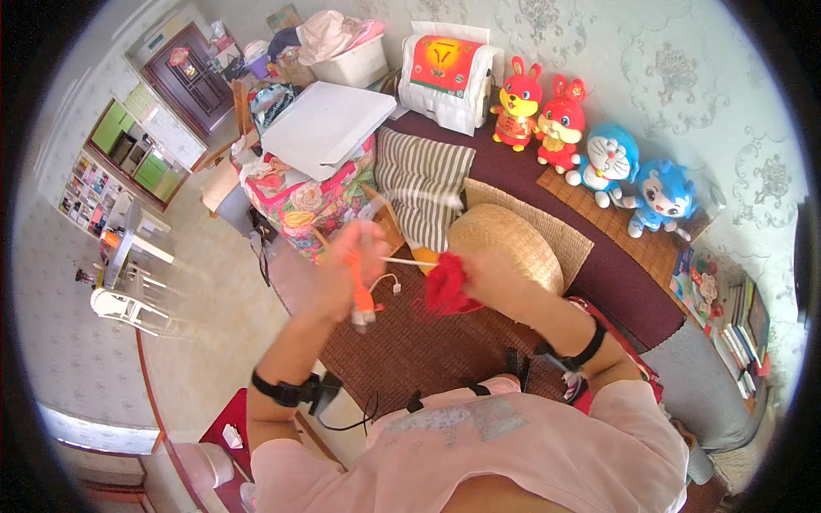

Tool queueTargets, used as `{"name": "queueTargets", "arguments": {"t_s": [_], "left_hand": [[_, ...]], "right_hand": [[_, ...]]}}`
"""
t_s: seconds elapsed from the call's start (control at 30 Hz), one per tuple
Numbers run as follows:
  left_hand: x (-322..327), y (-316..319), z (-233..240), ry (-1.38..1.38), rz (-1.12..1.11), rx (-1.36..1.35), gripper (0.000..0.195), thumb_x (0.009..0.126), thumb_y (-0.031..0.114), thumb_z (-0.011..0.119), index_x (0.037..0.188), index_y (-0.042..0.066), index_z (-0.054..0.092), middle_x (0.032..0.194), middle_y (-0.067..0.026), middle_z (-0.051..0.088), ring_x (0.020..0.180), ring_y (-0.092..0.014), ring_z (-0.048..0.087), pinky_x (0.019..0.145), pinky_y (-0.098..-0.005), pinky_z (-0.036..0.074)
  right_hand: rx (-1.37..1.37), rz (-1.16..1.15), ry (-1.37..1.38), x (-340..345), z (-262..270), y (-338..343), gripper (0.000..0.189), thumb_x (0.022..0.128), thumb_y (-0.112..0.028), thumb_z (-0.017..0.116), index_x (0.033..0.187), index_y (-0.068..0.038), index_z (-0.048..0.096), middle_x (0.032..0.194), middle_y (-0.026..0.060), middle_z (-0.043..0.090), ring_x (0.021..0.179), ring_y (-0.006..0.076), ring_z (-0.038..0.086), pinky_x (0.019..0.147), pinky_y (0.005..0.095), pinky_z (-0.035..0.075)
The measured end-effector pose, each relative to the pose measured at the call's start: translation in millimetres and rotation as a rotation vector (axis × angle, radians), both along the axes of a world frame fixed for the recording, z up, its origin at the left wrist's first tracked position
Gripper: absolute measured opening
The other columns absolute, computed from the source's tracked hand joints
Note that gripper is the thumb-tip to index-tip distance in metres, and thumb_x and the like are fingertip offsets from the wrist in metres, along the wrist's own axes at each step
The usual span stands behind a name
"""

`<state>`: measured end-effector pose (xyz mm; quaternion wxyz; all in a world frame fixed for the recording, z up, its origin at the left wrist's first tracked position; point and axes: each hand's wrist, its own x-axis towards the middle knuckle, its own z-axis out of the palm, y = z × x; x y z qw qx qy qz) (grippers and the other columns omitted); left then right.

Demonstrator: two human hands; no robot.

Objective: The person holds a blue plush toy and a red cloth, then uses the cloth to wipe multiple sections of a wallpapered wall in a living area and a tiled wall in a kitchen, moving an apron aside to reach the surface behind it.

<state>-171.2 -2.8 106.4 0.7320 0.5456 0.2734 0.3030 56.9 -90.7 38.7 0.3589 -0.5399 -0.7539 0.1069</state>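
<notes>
My left hand (359,256), blurred, is closed around a thin pale stick (410,261) that reaches across to a bunch of red yarn or knitted fabric (447,285). An orange strip-like object (362,292) with a whitish lower end hangs under that hand; the blur hides what it is. My right hand (494,276) grips the red bunch, its fingers mostly hidden behind the wrist. Between the hands, a white cable plug (396,287) shows above the brown woven mat (410,346).
A round straw cushion (507,237) and a striped cushion (420,183) lie just beyond the hands. Left of them stands a floral storage bag (308,211) under a white board (330,125). Several plush toys (606,160) line the wall. A red stool (224,417) is lower left.
</notes>
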Motion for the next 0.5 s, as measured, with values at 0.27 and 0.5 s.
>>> {"name": "queueTargets", "arguments": {"t_s": [0.27, 0.5], "left_hand": [[-126, 18, 45, -0.127, 0.250, 0.102, 0.007, 0.095, 0.016, 0.055, 0.100, 0.014, 0.050, 0.058, 0.0085, 0.038, 0.046, -0.001, 0.035, 0.038, -0.0174, 0.022], [-93, 6, -2, -0.118, 0.238, -0.026, 0.018, 0.097, 0.019, 0.052, 0.109, 0.007, 0.056, 0.060, 0.0071, 0.040, 0.049, -0.003, 0.037, 0.042, -0.0183, 0.029]], "right_hand": [[-0.097, -0.156, -0.157, 97, -50, -28, 0.024, 0.075, -0.013, 0.071, 0.097, -0.008, 0.064, 0.093, 0.0109, 0.066, 0.084, 0.0293, 0.065, 0.072, 0.0375, 0.052], [-0.200, -0.388, 1.699, 88, -61, -43, 0.041, 0.092, -0.030, 0.062, 0.123, -0.006, 0.050, 0.112, 0.0105, 0.063, 0.103, 0.0253, 0.062, 0.090, 0.0438, 0.052]]}}
